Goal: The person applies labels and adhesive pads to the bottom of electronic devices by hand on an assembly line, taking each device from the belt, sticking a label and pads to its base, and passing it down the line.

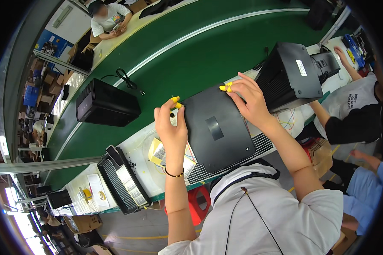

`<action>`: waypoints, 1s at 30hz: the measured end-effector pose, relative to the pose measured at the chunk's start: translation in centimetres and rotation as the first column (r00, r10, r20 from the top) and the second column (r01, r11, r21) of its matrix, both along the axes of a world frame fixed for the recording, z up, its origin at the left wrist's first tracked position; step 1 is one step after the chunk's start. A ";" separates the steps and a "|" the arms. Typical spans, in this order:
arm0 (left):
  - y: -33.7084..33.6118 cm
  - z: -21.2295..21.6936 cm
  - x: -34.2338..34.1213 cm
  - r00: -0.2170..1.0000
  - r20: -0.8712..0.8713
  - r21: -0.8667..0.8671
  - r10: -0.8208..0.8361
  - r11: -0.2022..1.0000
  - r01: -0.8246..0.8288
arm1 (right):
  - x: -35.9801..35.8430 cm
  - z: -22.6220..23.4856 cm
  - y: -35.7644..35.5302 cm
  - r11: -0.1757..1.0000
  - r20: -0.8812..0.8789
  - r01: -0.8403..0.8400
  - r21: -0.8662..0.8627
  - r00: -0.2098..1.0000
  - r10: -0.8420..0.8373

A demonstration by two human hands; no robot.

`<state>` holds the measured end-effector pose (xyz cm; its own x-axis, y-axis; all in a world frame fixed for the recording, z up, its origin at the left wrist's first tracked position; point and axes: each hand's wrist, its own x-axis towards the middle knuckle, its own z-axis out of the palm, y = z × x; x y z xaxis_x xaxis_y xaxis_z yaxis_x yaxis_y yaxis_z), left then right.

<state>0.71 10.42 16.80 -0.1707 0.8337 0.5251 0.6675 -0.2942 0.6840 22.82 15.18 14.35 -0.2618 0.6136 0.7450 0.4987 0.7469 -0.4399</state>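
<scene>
A flat black panel [236,149] with a dark rectangular patch lies at a slant on the bench in front of me. My left hand [171,125] pinches its far left corner, thumb on the side edge. At the far right corner, my right hand [250,101] has its fingers closed on the edge. Yellow finger covers [226,87] sit on fingertips of both hands. Whatever lies beneath the panel is mostly hidden; thin coloured wires and a black studded mat [261,143] show around it.
A black box-shaped unit [108,103] with a cord sits on the green conveyor [195,55]. Another tall black unit [285,74] stands close on the right, beside a co-worker [349,106]. At left are a black tray [123,180] and yellow paper [157,151]. A red stool [198,206] is below.
</scene>
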 end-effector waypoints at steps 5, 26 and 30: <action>0.5 0.0 0.2 0.948 -0.318 0.093 0.031 0.996 -0.001 | 0.0 -0.6 -0.1 0.999 -0.043 0.008 -0.037 0.999 -0.010; -9.4 -1.1 -0.9 0.990 0.007 0.022 0.140 0.990 -0.140 | 4.2 4.1 -10.2 0.837 0.110 -0.121 -0.534 0.971 0.210; -12.3 -0.9 0.0 0.972 0.168 -0.039 0.164 0.986 -0.160 | 4.2 3.5 -10.9 0.856 0.195 -0.088 -0.510 0.957 0.215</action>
